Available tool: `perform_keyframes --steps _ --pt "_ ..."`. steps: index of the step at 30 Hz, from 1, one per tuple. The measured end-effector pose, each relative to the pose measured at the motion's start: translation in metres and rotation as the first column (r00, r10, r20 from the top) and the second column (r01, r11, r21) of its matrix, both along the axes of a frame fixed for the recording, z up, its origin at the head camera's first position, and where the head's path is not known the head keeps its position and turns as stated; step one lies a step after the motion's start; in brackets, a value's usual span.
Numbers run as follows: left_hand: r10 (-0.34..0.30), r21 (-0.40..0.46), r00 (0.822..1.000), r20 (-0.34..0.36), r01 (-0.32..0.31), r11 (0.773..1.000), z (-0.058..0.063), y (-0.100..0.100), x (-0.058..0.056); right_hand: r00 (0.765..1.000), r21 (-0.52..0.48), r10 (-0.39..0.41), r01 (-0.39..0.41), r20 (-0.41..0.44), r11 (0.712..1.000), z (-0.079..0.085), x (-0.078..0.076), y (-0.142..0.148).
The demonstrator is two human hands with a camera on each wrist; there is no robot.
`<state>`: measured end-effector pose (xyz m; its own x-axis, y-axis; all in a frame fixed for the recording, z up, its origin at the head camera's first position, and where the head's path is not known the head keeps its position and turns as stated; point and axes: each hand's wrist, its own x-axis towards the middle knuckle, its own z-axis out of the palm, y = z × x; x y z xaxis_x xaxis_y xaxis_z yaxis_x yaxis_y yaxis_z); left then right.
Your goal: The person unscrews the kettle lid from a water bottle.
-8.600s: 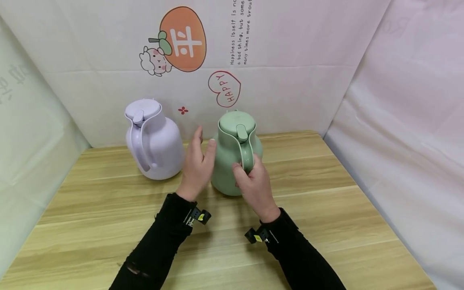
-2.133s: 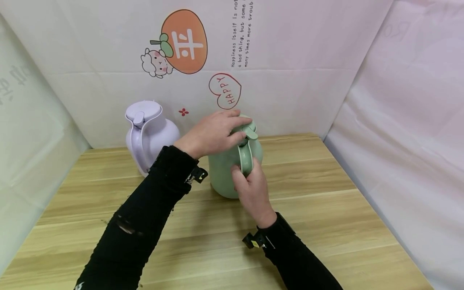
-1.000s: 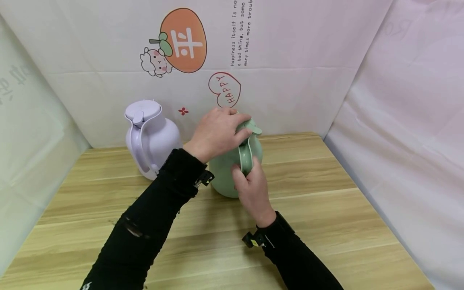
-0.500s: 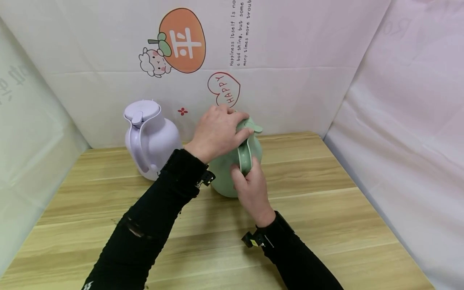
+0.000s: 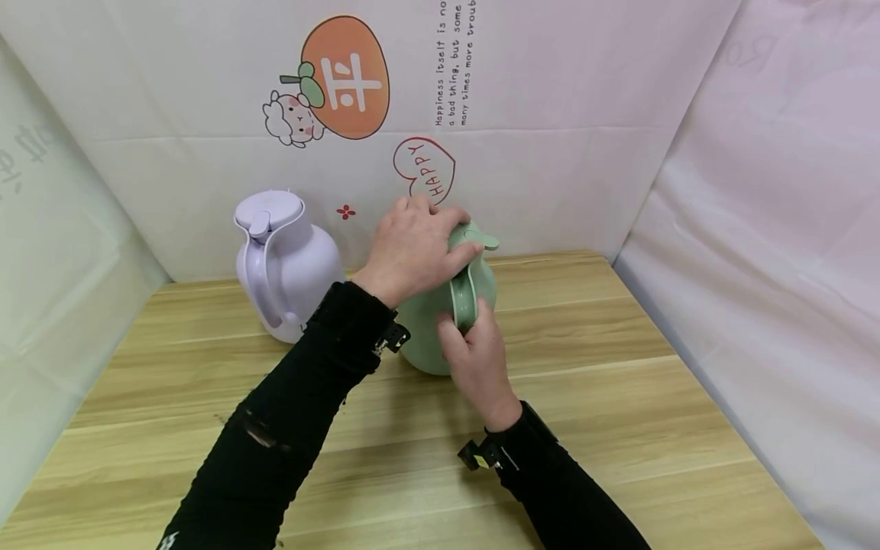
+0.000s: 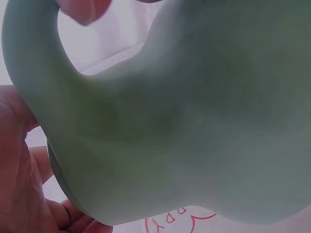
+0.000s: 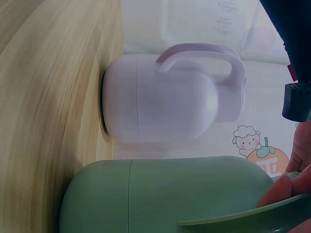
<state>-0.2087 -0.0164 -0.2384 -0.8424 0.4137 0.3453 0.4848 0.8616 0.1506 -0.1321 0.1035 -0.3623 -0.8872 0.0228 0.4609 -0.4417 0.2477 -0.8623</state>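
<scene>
A pale green thermos jug [image 5: 426,344] stands upright on the table, its handle [image 5: 464,296] facing the person. My right hand [image 5: 477,363] grips that handle low down, thumb on its left side. From above, my left hand [image 5: 415,248] holds the jug's lid [image 5: 470,233], thumb at the near side and fingers over the top and far side. The lid's tab [image 5: 490,243] sticks out to the right of the handle. Much of the lid is hidden under the left hand. The green body [image 6: 170,136] fills most of the left wrist view.
A lavender thermos jug [image 5: 302,267] with its lid on stands left of the green one, near the left forearm. Behind both is a white printed cloth [image 5: 550,153], with more cloth at the sides. The wood-grain table [image 5: 619,428] extends toward the person.
My left hand has moved from beside the green jug onto its lid. The lid's tab has turned from over the handle out to the right. My right hand keeps its grip.
</scene>
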Motion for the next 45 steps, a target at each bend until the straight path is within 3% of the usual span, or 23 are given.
perform_keyframes --steps 12,23,27,31,37,45 --pt "0.041 0.023 0.999 -0.02 -0.04 0.999 -0.002 0.001 0.0 1.0 -0.024 0.019 -0.02 -0.006 1.0 0.0 0.001 -0.001" --pt "0.002 0.044 1.0 0.002 -0.002 0.999 -0.004 -0.007 0.002 1.0 -0.021 0.019 -0.019 -0.022 1.0 -0.001 0.001 -0.002" --pt "-0.03 0.056 0.999 0.014 0.029 0.998 -0.004 -0.01 0.002 0.999 -0.025 0.027 -0.028 -0.026 0.999 -0.001 0.001 -0.002" --pt "-0.107 0.073 0.994 0.032 0.105 0.992 -0.002 -0.016 0.0 0.999 -0.024 0.038 -0.039 -0.034 0.999 -0.001 0.0 -0.002" --pt "-0.258 0.053 0.963 0.078 0.255 0.966 0.002 -0.022 -0.005 0.997 -0.037 0.066 -0.068 -0.047 0.997 -0.001 -0.001 -0.002" --pt "-0.291 -0.032 0.951 0.102 0.295 0.955 0.005 -0.022 -0.008 0.996 -0.047 0.072 -0.074 -0.045 0.996 0.0 -0.001 -0.002"
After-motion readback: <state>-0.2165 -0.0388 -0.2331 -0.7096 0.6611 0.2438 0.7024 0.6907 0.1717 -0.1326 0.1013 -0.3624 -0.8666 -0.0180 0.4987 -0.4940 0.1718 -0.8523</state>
